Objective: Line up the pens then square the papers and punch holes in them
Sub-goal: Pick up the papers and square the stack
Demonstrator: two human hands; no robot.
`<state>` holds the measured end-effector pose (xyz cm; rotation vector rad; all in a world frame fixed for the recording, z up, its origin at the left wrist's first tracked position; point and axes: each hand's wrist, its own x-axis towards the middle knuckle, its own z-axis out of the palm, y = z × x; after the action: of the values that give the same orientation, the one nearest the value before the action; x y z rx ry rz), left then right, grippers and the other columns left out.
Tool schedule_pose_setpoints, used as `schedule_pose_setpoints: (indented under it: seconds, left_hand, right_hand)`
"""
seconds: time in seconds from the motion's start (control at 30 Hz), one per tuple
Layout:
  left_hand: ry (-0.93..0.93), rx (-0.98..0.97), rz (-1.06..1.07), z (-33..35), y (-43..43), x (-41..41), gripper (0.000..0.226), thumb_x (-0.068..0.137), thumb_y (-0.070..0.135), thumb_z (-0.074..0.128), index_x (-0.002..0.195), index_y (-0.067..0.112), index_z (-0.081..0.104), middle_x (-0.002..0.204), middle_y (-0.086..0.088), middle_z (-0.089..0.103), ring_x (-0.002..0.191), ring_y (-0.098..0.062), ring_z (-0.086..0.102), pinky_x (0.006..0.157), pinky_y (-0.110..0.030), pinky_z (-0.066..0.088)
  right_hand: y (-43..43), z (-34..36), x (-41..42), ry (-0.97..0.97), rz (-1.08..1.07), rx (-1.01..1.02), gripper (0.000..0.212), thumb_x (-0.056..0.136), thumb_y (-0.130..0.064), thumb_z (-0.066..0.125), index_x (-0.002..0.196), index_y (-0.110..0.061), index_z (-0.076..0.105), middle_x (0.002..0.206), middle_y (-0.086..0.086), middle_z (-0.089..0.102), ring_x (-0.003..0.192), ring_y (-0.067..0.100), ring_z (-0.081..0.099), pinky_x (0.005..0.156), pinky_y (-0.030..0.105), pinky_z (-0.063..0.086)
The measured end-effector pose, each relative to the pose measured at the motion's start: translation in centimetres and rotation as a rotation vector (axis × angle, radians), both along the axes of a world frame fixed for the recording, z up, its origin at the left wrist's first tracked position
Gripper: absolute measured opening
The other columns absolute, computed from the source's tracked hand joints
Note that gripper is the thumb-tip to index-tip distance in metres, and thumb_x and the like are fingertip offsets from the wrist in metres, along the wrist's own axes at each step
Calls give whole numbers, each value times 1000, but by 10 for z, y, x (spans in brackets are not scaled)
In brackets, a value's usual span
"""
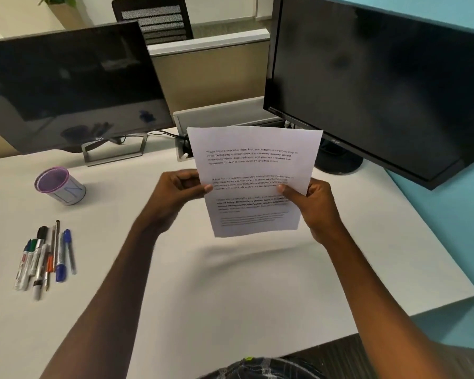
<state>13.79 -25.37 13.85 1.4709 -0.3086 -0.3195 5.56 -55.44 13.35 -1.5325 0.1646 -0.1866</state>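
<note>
Head view: left hand (179, 191) and right hand (309, 199) pinch the papers (253, 170) upright above the desk (175, 283).

DELL on the left monitor (71, 88), acer on the right monitor (381, 86) — the papers (253, 170) open "Village life".

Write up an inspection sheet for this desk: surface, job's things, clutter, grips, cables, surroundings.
Surface: white desk, with the papers' shadow on it.
Job's things: papers held off the desk, print facing the camera; pens lying side by side at the left; no hole punch seen.
Clutter: purple-rimmed cup beyond the pens.
Grips: left hand pinches the papers' left edge; right hand pinches the right edge.
Cables: cables run behind the left monitor.
Surroundings: right monitor, both screens dark; partition; chair beyond.
</note>
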Motion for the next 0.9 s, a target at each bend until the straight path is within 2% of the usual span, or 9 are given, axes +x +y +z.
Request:
schedule_pose_setpoints:
  seconds: [0.07,0.17,0.37,0.53,0.7,0.8,0.9]
  left_hand:
    - [11,30,3,-20,-10,-7,25,88,9,79,112,11,82,115,-13,80,104,-24,76,91,-36,61]
    - [44,35,78,-44,-19,-15,22,92,7,76,113,4,80,118,-14,79,107,-29,76,98,-45,61]
    - [72,20,128,-66,-25,-29,22,92,17,78,114,17,82,122,-7,78,115,-29,74,100,-43,60]
    - [135,96,150,-79,-29,-34,19,93,16,78,111,20,84,118,-6,80,112,-28,76,104,-52,58]
    - [121,109,151,-80,-28,-34,19,94,19,77,112,24,83,118,-3,80,112,-25,76,103,-47,58]
    - [132,180,157,-85,-28,-36,17,94,19,78,109,22,84,114,0,81,110,-23,76,103,-52,58]
    - [121,213,169,-86,-25,-34,16,93,21,78,108,20,84,112,0,82,109,-28,76,98,-53,59]
  right_hand:
    - [7,-11,-1,41,-44,25,12,85,-26,81,96,-30,78,99,-5,80,86,16,77,69,22,60]
    - [13,-27,-4,89,-90,35,14,87,-23,80,100,-25,78,97,-7,80,85,12,77,67,19,59]
    - [15,-47,-9,133,-116,42,13,89,-24,78,101,-27,77,96,-8,80,86,12,76,66,20,59]
    - [16,-63,-11,181,-114,36,18,87,-21,80,102,-30,75,99,-11,80,89,9,76,70,22,61]
    - [15,-67,-9,161,-126,31,16,87,-24,80,98,-35,75,98,-16,79,89,4,74,67,15,58]
    - [16,-72,-8,188,-110,28,16,87,-25,80,100,-33,74,97,-18,79,89,5,74,67,14,57]
    - [14,-74,-7,194,-83,5,16,88,-24,79,101,-31,74,97,-16,79,87,5,75,68,15,58]
